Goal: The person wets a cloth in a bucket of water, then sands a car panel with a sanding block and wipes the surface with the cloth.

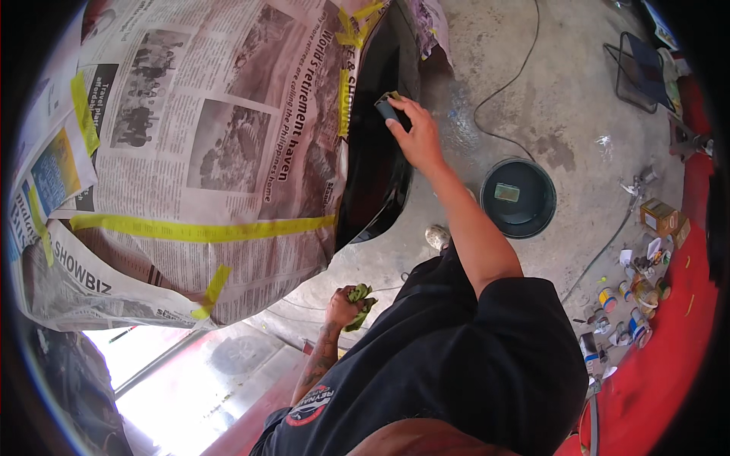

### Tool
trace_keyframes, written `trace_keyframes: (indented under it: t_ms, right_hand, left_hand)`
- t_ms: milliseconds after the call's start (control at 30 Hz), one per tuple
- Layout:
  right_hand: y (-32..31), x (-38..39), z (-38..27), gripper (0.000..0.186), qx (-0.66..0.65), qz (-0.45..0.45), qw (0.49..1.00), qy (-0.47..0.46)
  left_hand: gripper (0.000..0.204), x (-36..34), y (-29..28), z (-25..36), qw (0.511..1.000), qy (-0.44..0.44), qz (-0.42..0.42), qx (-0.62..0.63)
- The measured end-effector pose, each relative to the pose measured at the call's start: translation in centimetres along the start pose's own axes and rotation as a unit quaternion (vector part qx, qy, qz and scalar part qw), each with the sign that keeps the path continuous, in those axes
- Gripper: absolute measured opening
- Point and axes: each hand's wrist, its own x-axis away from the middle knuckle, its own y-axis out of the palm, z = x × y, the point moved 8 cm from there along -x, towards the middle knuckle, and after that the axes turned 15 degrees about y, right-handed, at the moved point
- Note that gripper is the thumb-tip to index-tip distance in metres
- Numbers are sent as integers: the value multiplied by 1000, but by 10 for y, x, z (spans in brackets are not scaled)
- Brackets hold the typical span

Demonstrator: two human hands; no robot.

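My right hand (418, 137) reaches out over a glossy black car panel (372, 186). Its thumb and fingers grip a small grey sanding block (387, 109), held against or just over the panel; I cannot tell if they touch. Newspaper sheets (228, 121) cover the car beside the panel, stuck down with yellow masking tape (205, 228). Lower down, close to my body, my left hand (343, 307) is closed around a crumpled green cloth (359, 308), away from the car.
A round dark bucket (549, 199) of water stands on the concrete floor (487, 68), with a rectangular pad (506, 193) in it. A hose or cable (498, 99) runs past it. Several small cans (607, 299), a cardboard box (658, 217) and a folding chair (642, 72) are at right.
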Motion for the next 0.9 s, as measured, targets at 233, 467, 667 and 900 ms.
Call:
trace_keyframes:
  t_ms: [233, 467, 667, 900]
  right_hand:
    - [-11, -68, -6, 40, 34, 71, 997, -25]
    - [-3, -53, -1, 40, 64, 57, 996, 17]
    - [-9, -95, 7, 36, 54, 88, 994, 27]
    - [-3, -22, 12, 39, -31, 39, 999, -11]
  left_hand:
    - [47, -5, -8, 3, 1000, 19, 19, -10]
    - [47, 0, -3, -3, 1000, 0, 10, -5]
    - [47, 0, -2, -9, 1000, -11, 7, 0]
    - [48, -8, -7, 7, 1000, 10, 3, 2]
